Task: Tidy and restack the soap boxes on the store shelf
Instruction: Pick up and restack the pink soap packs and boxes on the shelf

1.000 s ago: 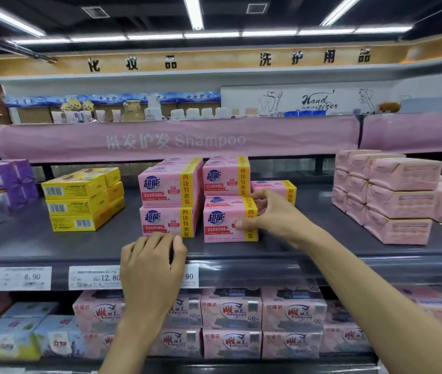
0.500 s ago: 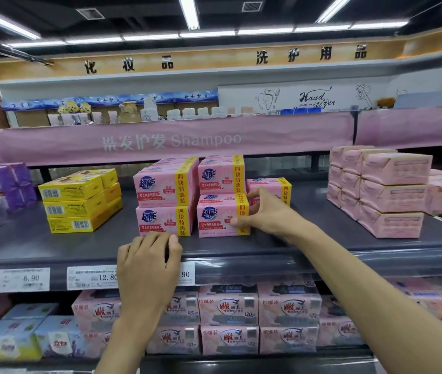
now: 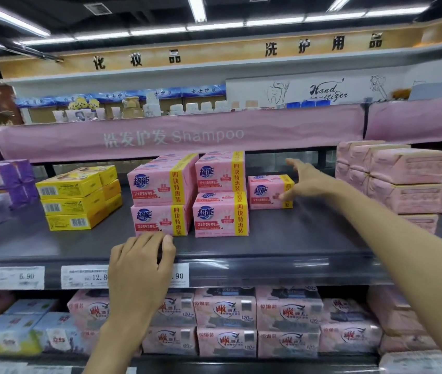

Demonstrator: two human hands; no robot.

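Pink soap boxes with yellow bands stand on the grey shelf (image 3: 282, 238). A left stack (image 3: 160, 195) and a middle stack (image 3: 221, 195) are each two boxes high. A single pink box (image 3: 267, 193) sits further back to the right. My right hand (image 3: 304, 180) reaches over that single box with fingers spread, thumb at its front right corner and fingers above its top. My left hand (image 3: 140, 261) rests palm down on the shelf's front edge, fingertips just in front of the left stack's bottom box.
Yellow boxes (image 3: 76, 198) are stacked at the left, purple packs (image 3: 6, 182) beyond them. Pale pink wrapped packs (image 3: 400, 176) are piled at the right. Price tags (image 3: 17, 278) line the shelf front. More pink packs (image 3: 225, 322) fill the shelf below.
My right hand has let go of the middle stack's bottom box and moved back and right to the single box, fingers now spread. My left hand has stayed on the shelf edge.
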